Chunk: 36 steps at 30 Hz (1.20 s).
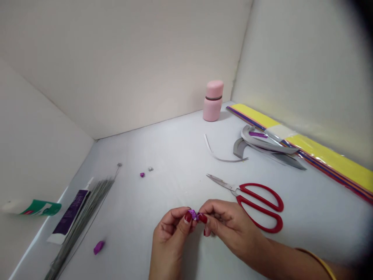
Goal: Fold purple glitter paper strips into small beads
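A small crumpled piece of purple paper (195, 214) is pinched between both hands, low in the middle of the head view. My left hand (174, 232) is closed on its left side, thumb and forefinger together. On its right side my right hand (229, 223) is closed too, with its thumb against the fingers. Just beyond the right hand lie red-handled scissors (236, 189), their blades slightly apart and pointing left. To the left on the table sit a larger purple paper lump (99, 247), a tiny purple ball (142, 175) and a tiny silver ball (150, 168).
Thin wires (84, 217), one with a silver tip, lie at left beside a purple-and-white tube (71, 214) and a green-and-white tube (43, 207). A pink flask (213, 101) stands at the back. Grey curved strips (262, 146) and packed coloured sheets (320, 153) lie at right.
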{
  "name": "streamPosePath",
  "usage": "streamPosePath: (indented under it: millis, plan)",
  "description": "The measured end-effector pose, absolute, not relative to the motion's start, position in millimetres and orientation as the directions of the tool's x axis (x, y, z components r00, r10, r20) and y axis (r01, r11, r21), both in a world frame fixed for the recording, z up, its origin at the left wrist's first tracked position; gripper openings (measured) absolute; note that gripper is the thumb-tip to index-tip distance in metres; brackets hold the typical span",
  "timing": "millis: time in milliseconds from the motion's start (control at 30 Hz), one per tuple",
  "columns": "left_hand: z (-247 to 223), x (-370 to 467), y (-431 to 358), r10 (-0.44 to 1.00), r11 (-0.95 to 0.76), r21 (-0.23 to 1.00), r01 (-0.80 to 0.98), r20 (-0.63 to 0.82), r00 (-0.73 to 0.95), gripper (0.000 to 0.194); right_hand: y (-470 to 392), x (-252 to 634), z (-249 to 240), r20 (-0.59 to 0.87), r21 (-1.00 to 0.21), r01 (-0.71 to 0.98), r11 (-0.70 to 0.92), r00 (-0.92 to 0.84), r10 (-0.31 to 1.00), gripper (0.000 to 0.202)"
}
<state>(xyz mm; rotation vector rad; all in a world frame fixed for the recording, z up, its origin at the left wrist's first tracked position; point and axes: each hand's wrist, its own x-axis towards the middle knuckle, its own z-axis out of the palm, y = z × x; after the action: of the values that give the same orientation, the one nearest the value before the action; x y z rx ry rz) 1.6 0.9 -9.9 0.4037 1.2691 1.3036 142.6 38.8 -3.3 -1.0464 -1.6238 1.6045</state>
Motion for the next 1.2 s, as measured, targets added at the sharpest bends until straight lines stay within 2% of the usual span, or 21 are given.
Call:
streamPosePath:
  millis: [233, 367, 433, 500, 567, 633, 667, 833, 1033, 1200]
  plan:
    - [-2.8, 5.2, -2.5, 0.89, 0.244, 0.934, -0.262, -0.323, -0.323, 0.012, 39.2, 143.9, -4.6, -0.103, -0.978, 0.21, -0.006, -0.455, 0.885, 0.017]
    - [-0.8, 5.5, -2.3, 0.893, 0.222, 0.951, -0.216, -0.287, -0.347, 0.012, 42.6, 148.5, -0.5, 0.056, -0.941, 0.263, 0.214, -0.502, 0.863, 0.016]
    - [-3.4, 4.4, -0.7, 0.879, 0.24, 0.928, -0.283, -0.332, -0.342, 0.014, 42.6, 148.7, -0.3, 0.115, -0.936, 0.231, 0.264, -0.509, 0.853, 0.015]
    - [-7.8, 2.9, 0.9, 0.852, 0.283, 0.859, -0.426, -0.429, -0.301, 0.017, 41.8, 146.5, -2.4, 0.066, -0.976, 0.149, 0.157, -0.486, 0.872, 0.011]
    - [-12.1, 1.6, 1.7, 0.831, 0.314, 0.771, -0.554, -0.506, -0.233, 0.019, 41.1, 143.0, -5.8, -0.08, -0.997, 0.035, -0.072, -0.472, 0.878, 0.011]
    - [-15.0, 0.8, 1.6, 0.831, 0.33, 0.718, -0.613, -0.529, -0.173, 0.018, 41.3, 139.9, -8.7, -0.202, -0.962, -0.06, -0.265, -0.493, 0.846, 0.014]
    - [-15.7, 0.7, 1.5, 0.835, 0.331, 0.711, -0.62, -0.527, -0.159, 0.018, 41.5, 138.8, -9.6, -0.23, -0.946, -0.086, -0.313, -0.503, 0.833, 0.015]
    - [-14.3, 1.9, 1.3, 0.833, 0.331, 0.763, -0.554, -0.513, -0.209, 0.02, 41.5, 138.8, -10.0, -0.234, -0.957, -0.045, -0.288, -0.472, 0.85, 0.014]
    - [-13.1, 3.0, -0.2, 0.874, 0.305, 0.887, -0.346, -0.405, -0.269, 0.017, 39.2, 139.5, -8.4, -0.26, -0.962, 0.028, -0.273, -0.411, 0.874, 0.016]
    - [-13.9, 3.5, -1.7, 0.885, 0.304, 0.894, -0.329, -0.393, -0.251, 0.018, 39.4, 138.1, -8.0, -0.275, -0.957, 0.031, -0.287, -0.4, 0.874, 0.016]
